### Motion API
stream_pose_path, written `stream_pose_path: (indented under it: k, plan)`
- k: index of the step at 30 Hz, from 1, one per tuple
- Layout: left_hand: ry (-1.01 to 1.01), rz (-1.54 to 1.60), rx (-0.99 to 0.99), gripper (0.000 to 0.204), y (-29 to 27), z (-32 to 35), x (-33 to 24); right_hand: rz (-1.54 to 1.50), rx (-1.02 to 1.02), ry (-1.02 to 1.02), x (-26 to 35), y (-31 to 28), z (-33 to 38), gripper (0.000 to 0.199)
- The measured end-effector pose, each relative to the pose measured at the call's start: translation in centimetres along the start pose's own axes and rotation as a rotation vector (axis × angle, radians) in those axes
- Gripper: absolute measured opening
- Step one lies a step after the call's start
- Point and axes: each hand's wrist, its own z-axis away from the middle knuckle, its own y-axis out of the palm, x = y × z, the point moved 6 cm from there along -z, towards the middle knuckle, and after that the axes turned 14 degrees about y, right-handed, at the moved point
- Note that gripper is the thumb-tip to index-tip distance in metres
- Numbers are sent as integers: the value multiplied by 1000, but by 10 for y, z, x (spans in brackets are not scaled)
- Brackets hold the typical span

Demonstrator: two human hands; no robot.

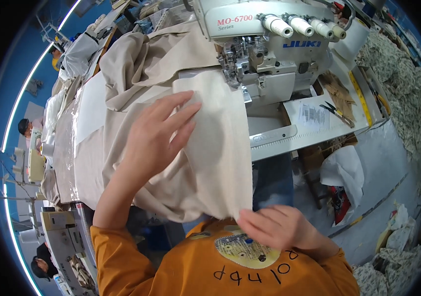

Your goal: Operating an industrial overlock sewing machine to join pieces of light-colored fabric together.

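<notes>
Beige fabric panel [218, 148] on the bench [314, 130], one end at the overlock machine [265, 54], other end at our body.

Panel's long axis runs from the machine's presser foot [230, 69] straight back toward us, near end hanging off the bench edge. Our left hand [153, 135] lies flat on it mid-length, fingers [181, 116] spread, pressing down. Our right hand [279, 227] holds the near bottom edge, fingers pinching the hem corner. More beige cloth [136, 64] is bunched left of the machine and drapes over the bench's left side. Right of the panel: grey guide ruler [274, 135], paper slip [312, 116], snips [336, 112]. Factory floor with printed fabric piles [408, 89] on the right, other operators [25, 127] at machines on the left. Open room is mainly between the bench's right edge and the piles.
</notes>
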Motion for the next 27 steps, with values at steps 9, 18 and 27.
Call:
stream_pose_path:
  k: [9,18,27]
  plan:
    - [24,-89,-65,27,14,-18,24,-96,-84,19,-16,19,15,22]
    - [-191,135,-43,24,35,-40,66,-116,-222,137,-35,21,27,20]
    - [-172,193,-175,19,41,-52,86,-101,-239,139,-49,21,22,22]
